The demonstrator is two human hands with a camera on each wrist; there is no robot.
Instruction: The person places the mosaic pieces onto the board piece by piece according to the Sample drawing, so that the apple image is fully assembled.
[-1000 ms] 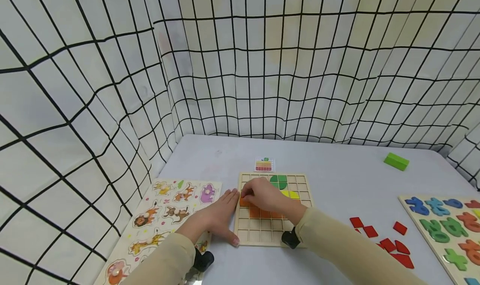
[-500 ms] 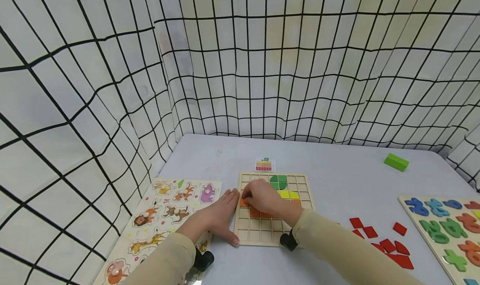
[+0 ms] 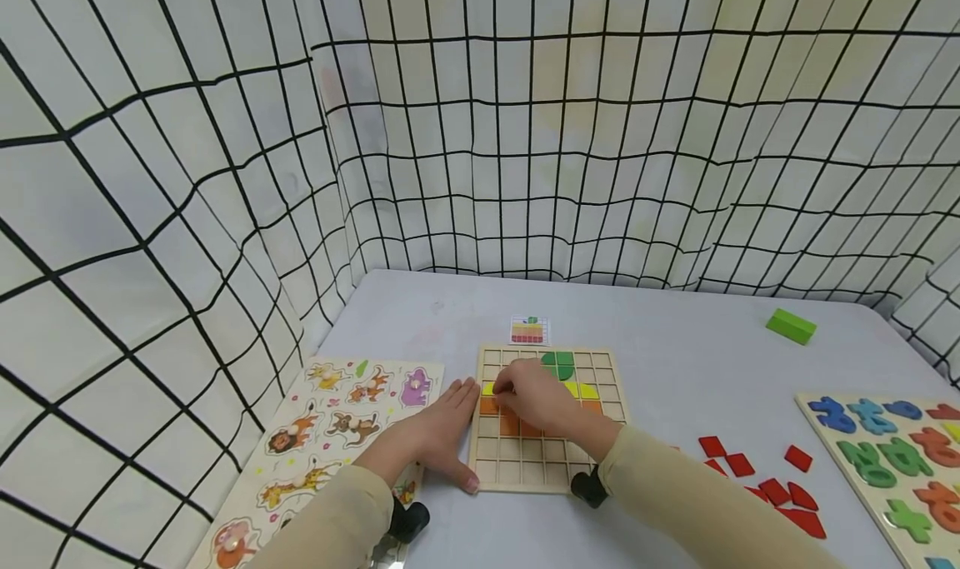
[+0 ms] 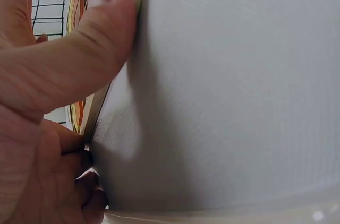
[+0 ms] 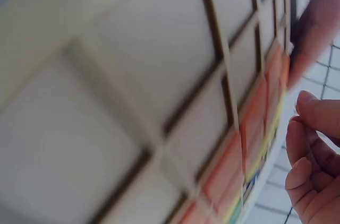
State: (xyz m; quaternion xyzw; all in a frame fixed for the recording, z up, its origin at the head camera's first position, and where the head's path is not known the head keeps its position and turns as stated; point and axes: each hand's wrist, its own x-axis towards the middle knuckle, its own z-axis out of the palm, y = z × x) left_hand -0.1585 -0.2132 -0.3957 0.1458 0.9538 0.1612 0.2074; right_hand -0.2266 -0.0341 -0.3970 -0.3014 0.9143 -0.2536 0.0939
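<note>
A wooden grid board [image 3: 517, 467] lies at the middle of the table. Green pieces [image 3: 559, 364] sit near its far edge, with yellow tiles [image 3: 588, 391] and orange tiles [image 3: 513, 426] in rows nearer to me. My left hand [image 3: 433, 437] rests along the board's left side, fingers extended and thumb at the near corner. Over the left part of the yellow row is my right hand [image 3: 536, 396], fingers curled down and thumb close to the index finger. One yellow tile [image 3: 488, 388] shows left of its fingertips. Whether anything is between those fingertips cannot be told.
A small picture card [image 3: 529, 330] lies beyond the board. An animal puzzle [image 3: 315, 444] is at the left, partly under the left arm. Several loose red pieces [image 3: 775, 491] lie at the right, near a number puzzle [image 3: 911, 461]. A green block [image 3: 791, 326] sits farther back.
My right hand has shifted slightly right, uncovering a yellow tile at the left end of the yellow row. The left hand has stayed in place.
</note>
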